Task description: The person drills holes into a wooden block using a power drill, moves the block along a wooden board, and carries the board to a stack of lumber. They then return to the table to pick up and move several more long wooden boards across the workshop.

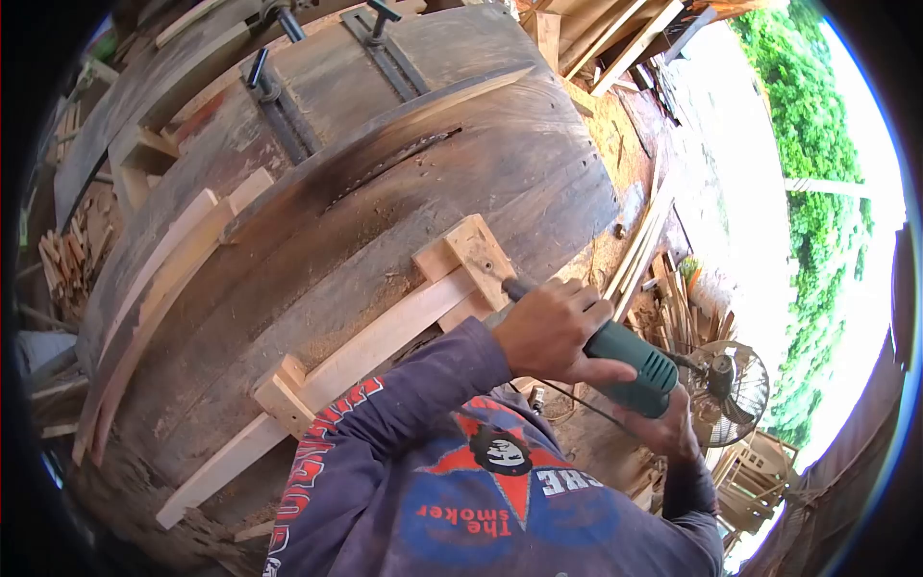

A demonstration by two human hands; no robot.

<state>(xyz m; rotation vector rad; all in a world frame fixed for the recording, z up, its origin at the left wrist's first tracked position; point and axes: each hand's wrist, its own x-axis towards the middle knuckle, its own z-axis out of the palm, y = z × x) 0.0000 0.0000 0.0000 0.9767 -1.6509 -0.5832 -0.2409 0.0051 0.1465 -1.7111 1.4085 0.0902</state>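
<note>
My left hand is wrapped round the front of a green power tool with a vented body. A dark, rounded part juts out past my knuckles; the tool's working end is mostly hidden by my hand and sleeve. At the rear of the tool, my right hand grips the body from below. Just left of the tool lies a pale wooden strip. One wooden block is at its upper end, close to my left hand, and a second block sits farther down it.
A broad, worn wooden bench top lies beneath the work. Two metal clamps stand at its far side. Curved wooden pieces rest at left. A round fan is near my right hand, beside scrap wood.
</note>
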